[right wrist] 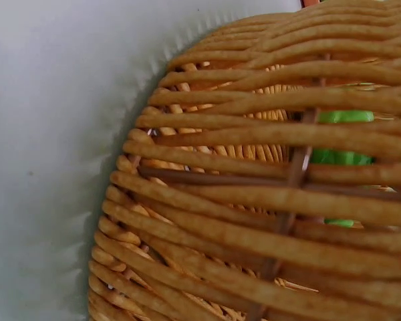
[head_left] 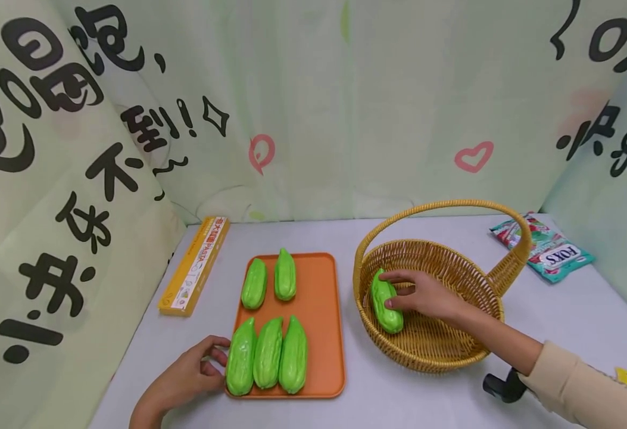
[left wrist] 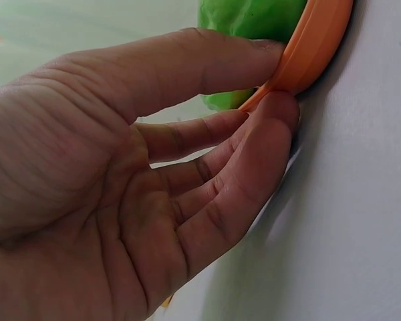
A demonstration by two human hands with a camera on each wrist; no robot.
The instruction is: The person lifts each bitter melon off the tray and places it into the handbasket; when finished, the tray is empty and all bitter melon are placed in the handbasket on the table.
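Note:
Inside the wicker basket, my right hand holds a green bitter melon near the left wall, thumb on its near side and fingers over its upper part. In the right wrist view, the basket's weave hides that hand, and bits of green show through the gaps. My left hand pinches the left rim of the orange tray, its thumb on the rim and fingertips under it. Three bitter melons lie side by side at the tray's near left; two more lie farther back.
A yellow pasta box lies left of the tray. Behind the basket's right side is a teal FOX'S bag. The basket's tall handle arches over it. A black object sits by the right wrist, and printed curtains surround the table.

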